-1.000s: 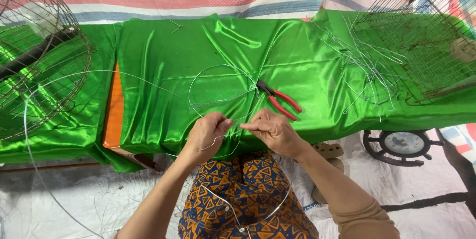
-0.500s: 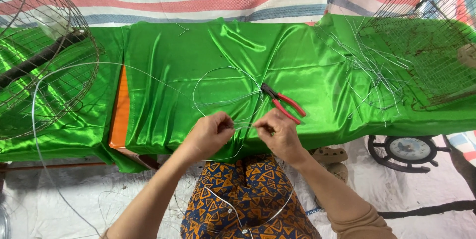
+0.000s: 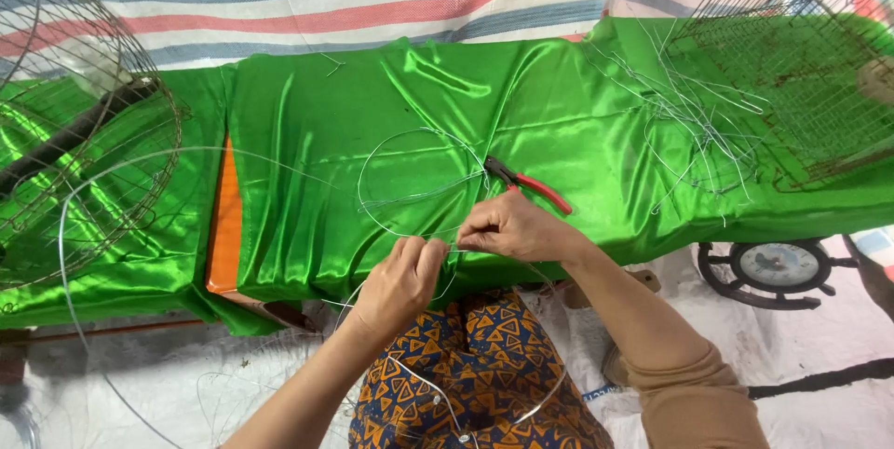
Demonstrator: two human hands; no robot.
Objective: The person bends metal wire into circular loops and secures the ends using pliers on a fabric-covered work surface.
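At the near edge of the green cloth (image 3: pixel 391 114), the left hand (image 3: pixel 396 286) and right hand (image 3: pixel 507 225) meet, each pinching the thin wire (image 3: pixel 410 196) between fingertips. From the grip, the wire loops away across the cloth, ending just beside the red-handled pliers (image 3: pixel 533 185) behind the right hand.

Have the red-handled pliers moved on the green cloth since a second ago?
No. The red-handled pliers lie at the same fold of the green satin cloth, beside the wire loop.
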